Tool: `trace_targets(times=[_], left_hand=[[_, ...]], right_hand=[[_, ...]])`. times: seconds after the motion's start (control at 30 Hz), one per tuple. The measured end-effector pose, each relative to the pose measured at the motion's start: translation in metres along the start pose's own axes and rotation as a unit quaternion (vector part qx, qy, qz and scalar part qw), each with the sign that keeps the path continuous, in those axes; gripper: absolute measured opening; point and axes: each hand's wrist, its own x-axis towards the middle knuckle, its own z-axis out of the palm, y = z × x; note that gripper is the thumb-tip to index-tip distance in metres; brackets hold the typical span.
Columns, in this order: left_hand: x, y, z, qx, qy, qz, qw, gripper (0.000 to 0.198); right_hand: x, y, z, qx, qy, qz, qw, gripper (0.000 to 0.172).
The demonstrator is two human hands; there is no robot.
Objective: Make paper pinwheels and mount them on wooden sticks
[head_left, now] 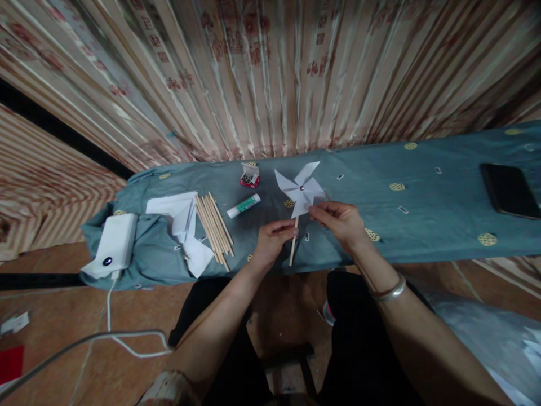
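Observation:
A white paper pinwheel (302,188) with a silvery pin at its centre is fixed to a thin wooden stick (293,248). My left hand (274,238) pinches that stick just below the paper. With thumb and forefinger, my right hand (339,221) grips the lower right edge of the paper. Left of the pinwheel lies a green and white glue stick (244,206). Behind it stands a small opened red box (249,177) holding shiny metal pins. Several loose wooden sticks (214,230) lie in a bundle farther left.
White paper pieces (180,211) lie beside the stick bundle. A white power bank (116,243) with a cable (109,310) sits at the left end of the cloth-covered table (439,220). A dark phone (509,190) lies at the right. A patterned curtain (274,79) hangs behind.

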Motion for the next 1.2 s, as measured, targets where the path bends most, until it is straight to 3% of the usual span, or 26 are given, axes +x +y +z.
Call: trace_targets(times=[0.6,0.7,0.9,1.2], left_hand=[[0.000,0.002,-0.001,-0.004,-0.007,0.006,1.000,0.028],[0.001,0.002,-0.002,-0.002,0.001,0.007,1.000,0.028],[0.000,-0.001,-0.002,-0.005,0.000,-0.007,1.000,0.032],[-0.003,-0.002,-0.002,-0.009,-0.037,-0.029,0.999,0.037]], right_hand=[[-0.004,-0.002,0.002,0.000,-0.042,0.000,0.999,0.042],[-0.002,-0.002,-0.003,0.009,-0.013,0.001,1.000,0.040],[0.009,0.000,-0.026,0.012,0.128,-0.041,0.991,0.029],[0.013,0.002,-0.028,-0.004,0.080,-0.028,0.996,0.036]])
